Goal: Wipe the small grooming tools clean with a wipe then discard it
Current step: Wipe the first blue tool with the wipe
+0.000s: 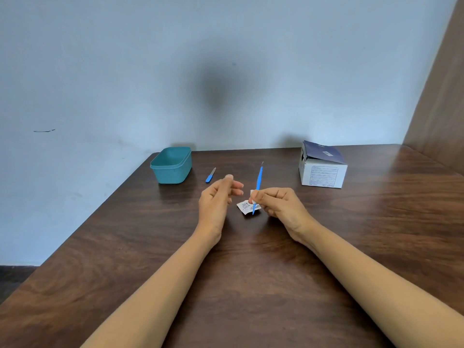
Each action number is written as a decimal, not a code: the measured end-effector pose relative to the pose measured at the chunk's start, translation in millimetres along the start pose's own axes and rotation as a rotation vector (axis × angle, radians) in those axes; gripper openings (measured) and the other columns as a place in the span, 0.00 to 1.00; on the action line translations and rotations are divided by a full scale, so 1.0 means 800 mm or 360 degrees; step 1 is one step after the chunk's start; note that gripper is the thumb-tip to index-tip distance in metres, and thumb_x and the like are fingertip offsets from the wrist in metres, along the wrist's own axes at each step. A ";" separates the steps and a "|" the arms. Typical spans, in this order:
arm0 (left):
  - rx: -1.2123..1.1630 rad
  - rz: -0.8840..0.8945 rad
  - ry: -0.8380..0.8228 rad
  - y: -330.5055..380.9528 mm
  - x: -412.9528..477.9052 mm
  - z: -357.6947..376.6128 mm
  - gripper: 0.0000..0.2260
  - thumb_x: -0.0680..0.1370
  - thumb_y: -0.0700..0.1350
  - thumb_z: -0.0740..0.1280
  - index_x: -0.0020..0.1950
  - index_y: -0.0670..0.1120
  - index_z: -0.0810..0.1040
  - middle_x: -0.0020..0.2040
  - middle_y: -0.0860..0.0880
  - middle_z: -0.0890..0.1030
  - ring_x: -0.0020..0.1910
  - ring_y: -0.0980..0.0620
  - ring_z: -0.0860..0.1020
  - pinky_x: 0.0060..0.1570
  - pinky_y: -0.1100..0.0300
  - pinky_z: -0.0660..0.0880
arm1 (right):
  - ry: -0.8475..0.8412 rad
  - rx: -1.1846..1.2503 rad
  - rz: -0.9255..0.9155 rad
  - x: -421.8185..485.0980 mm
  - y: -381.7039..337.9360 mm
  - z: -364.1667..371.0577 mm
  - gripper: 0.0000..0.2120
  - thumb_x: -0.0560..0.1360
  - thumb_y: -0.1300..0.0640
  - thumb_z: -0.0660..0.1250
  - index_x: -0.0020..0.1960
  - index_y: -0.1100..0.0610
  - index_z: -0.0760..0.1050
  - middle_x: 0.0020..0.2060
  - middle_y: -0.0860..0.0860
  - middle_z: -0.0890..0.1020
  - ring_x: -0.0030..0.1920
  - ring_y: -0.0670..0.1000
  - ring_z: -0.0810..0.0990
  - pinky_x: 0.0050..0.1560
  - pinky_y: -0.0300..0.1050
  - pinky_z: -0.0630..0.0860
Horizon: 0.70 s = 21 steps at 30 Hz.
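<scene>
Right grip (pixel 278 202): clenched round a slim blue grooming tool (pixel 258 179), thumb and fingertips pinching it low on the shaft. A small white wipe (pixel 252 192) is pinched against the shaft in the same hold. The tool stands nearly upright, leaning slightly right. Its fine metal tip points to the far side, and its blue lower end hangs just above the worktop (pixel 251 259).

Left grip (pixel 216 200): released, holding nothing. The thumb is raised and the fingers are loosely bent, turned toward the right grip. It sits just left of the tool and apart from it, raised above the worktop.

Torn sachet (pixel 243 207): white with printed text, lying flat on the worktop between the two grips, directly under the tool's lower end.

Nail file (pixel 210 175): blue handle, grey blade. It lies on the worktop beyond the left grip, with its blade angled to the far right. Nothing touches it.

Teal plastic tub (pixel 171 175): rectangular with rounded corners, no lid. It stands at the far left corner of the worktop, left of the nail file.

Cardboard box (pixel 322 173): white sides with printed panels and a dark blue top flap lifted open. It stands far right, well apart from the grips.

Worktop: dark wood grain. It meets a pale blue wall (pixel 125 71) at the far edge and a brown panel (pixel 442 96) at the right.
</scene>
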State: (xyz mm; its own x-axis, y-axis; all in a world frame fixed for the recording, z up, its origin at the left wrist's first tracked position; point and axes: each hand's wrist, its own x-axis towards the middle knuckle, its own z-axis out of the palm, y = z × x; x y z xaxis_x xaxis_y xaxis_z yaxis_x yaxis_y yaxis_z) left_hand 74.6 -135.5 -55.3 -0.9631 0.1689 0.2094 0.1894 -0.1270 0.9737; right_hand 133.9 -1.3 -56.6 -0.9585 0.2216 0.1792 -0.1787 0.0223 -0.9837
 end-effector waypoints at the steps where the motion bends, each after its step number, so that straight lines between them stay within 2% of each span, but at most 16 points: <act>1: -0.0076 -0.0033 -0.0046 0.001 0.000 0.000 0.14 0.80 0.49 0.62 0.43 0.44 0.83 0.36 0.50 0.82 0.29 0.61 0.71 0.35 0.65 0.67 | -0.0045 -0.0031 -0.0015 -0.002 0.000 0.001 0.08 0.76 0.61 0.67 0.44 0.66 0.81 0.24 0.42 0.78 0.26 0.40 0.66 0.30 0.31 0.62; 3: -0.0093 -0.0035 -0.0155 0.002 -0.002 0.000 0.13 0.81 0.49 0.61 0.47 0.45 0.83 0.38 0.51 0.83 0.31 0.62 0.72 0.35 0.67 0.68 | -0.0146 -0.0105 -0.0067 -0.005 0.000 0.004 0.08 0.76 0.60 0.68 0.42 0.63 0.82 0.29 0.47 0.79 0.28 0.42 0.65 0.31 0.31 0.63; 5: -0.0009 0.0021 -0.0241 0.002 -0.007 0.002 0.13 0.81 0.48 0.61 0.48 0.45 0.83 0.40 0.52 0.84 0.33 0.64 0.76 0.35 0.71 0.70 | -0.0208 -0.0172 -0.0101 -0.007 -0.001 0.005 0.08 0.75 0.60 0.68 0.42 0.64 0.82 0.33 0.54 0.80 0.28 0.41 0.68 0.31 0.30 0.65; 7: 0.0021 0.0062 -0.0291 0.002 -0.010 0.003 0.13 0.81 0.47 0.61 0.50 0.42 0.83 0.42 0.51 0.84 0.35 0.64 0.78 0.35 0.74 0.70 | -0.0231 -0.0210 -0.0115 -0.008 -0.001 0.005 0.07 0.75 0.61 0.69 0.43 0.64 0.83 0.32 0.53 0.80 0.27 0.40 0.68 0.31 0.30 0.65; 9: -0.0002 0.0085 -0.0336 0.001 -0.009 0.002 0.12 0.80 0.45 0.63 0.50 0.39 0.82 0.42 0.50 0.83 0.38 0.63 0.79 0.37 0.73 0.72 | -0.0251 -0.0233 -0.0116 -0.008 -0.001 0.005 0.06 0.74 0.61 0.70 0.41 0.63 0.83 0.30 0.53 0.78 0.26 0.41 0.65 0.31 0.30 0.64; 12: -0.0036 0.0086 -0.0338 -0.003 -0.005 -0.001 0.07 0.78 0.42 0.66 0.46 0.41 0.83 0.41 0.51 0.83 0.42 0.60 0.79 0.43 0.68 0.75 | -0.0271 -0.0267 -0.0089 -0.009 -0.001 0.005 0.08 0.73 0.60 0.71 0.42 0.66 0.83 0.31 0.57 0.76 0.27 0.43 0.64 0.30 0.32 0.63; 14: -0.0045 0.0097 -0.0305 -0.004 -0.004 -0.001 0.07 0.78 0.42 0.66 0.46 0.43 0.83 0.42 0.51 0.84 0.42 0.61 0.79 0.43 0.70 0.75 | -0.0296 -0.0276 -0.0038 -0.008 -0.003 0.004 0.08 0.73 0.59 0.71 0.43 0.65 0.83 0.31 0.55 0.77 0.28 0.43 0.64 0.31 0.33 0.63; 17: -0.0078 0.0126 -0.0171 -0.004 -0.003 0.000 0.06 0.78 0.41 0.66 0.47 0.42 0.83 0.42 0.50 0.83 0.38 0.66 0.78 0.39 0.74 0.72 | -0.0355 -0.0310 0.0032 -0.008 -0.008 0.002 0.06 0.73 0.59 0.70 0.41 0.61 0.83 0.27 0.44 0.79 0.27 0.41 0.64 0.31 0.33 0.63; 19: -0.0115 0.0134 -0.0070 -0.004 0.000 -0.001 0.06 0.78 0.40 0.66 0.47 0.42 0.82 0.42 0.50 0.83 0.38 0.66 0.78 0.37 0.76 0.71 | -0.0358 -0.0339 0.0045 -0.009 -0.009 0.003 0.05 0.73 0.60 0.70 0.40 0.60 0.82 0.25 0.42 0.78 0.26 0.41 0.65 0.30 0.32 0.63; 21: -0.0129 0.0154 -0.0024 -0.005 0.001 -0.001 0.05 0.78 0.41 0.67 0.46 0.42 0.82 0.42 0.51 0.84 0.41 0.65 0.79 0.40 0.76 0.71 | -0.0309 -0.0323 0.0052 -0.009 -0.008 0.005 0.05 0.73 0.61 0.71 0.39 0.61 0.82 0.25 0.42 0.78 0.26 0.40 0.67 0.31 0.30 0.64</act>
State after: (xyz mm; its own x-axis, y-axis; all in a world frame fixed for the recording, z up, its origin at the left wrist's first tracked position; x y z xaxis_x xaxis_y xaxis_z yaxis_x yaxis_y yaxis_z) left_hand 73.2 -135.9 -58.9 -0.9379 0.1666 0.3041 0.2648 -0.2221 0.9384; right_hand 140.7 -6.8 -51.7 -0.9911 0.0347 0.1284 -0.1179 0.2173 -0.9690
